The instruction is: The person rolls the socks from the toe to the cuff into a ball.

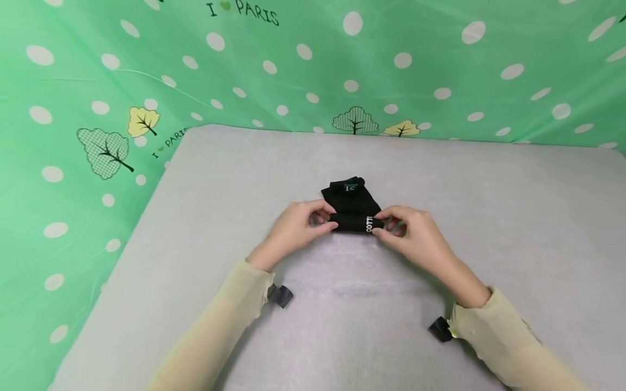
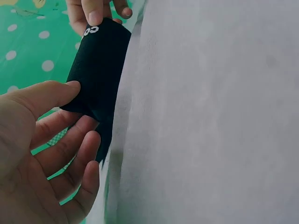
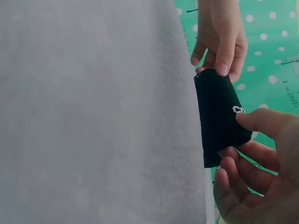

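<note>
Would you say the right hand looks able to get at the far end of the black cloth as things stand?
Probably yes: the far end lies just beyond the roll with nothing covering it, though the right hand would likely have to release the roll first.

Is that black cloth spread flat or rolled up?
The black cloth is partly rolled: the left hand and right hand pinch its rounded near end, while a flatter stretch shows beyond.

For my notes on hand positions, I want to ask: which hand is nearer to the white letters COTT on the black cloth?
Right. The right hand pinches the black cloth beside the white letters; the left hand pinches the roll's opposite end, farther away.
</note>
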{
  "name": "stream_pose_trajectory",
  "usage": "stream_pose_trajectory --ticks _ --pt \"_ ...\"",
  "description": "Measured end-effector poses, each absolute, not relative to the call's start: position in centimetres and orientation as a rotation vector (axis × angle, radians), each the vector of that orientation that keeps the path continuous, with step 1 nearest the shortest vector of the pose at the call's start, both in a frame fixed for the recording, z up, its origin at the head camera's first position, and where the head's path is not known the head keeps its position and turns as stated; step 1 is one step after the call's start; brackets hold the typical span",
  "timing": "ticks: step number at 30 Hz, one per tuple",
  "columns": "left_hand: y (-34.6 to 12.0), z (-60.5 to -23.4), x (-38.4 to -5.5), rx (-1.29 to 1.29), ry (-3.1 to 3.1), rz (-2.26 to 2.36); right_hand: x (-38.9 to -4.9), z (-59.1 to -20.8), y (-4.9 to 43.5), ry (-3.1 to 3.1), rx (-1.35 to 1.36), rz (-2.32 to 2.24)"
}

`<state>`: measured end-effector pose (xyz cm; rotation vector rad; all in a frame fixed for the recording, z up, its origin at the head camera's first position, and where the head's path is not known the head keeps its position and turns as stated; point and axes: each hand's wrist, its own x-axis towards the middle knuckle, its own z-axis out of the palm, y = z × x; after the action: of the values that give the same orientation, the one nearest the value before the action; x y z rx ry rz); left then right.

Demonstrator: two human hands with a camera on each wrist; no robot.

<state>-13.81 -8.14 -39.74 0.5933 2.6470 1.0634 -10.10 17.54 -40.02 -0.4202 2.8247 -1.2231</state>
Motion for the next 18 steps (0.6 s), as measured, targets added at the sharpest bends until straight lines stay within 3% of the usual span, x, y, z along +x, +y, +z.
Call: stream_pose_trajectory --ticks 18 --pt "-7.93 -39.99 -13.66 0.364 2.614 1.139 -10.55 -40.19 17.17 2.820 -0.355 -1.317"
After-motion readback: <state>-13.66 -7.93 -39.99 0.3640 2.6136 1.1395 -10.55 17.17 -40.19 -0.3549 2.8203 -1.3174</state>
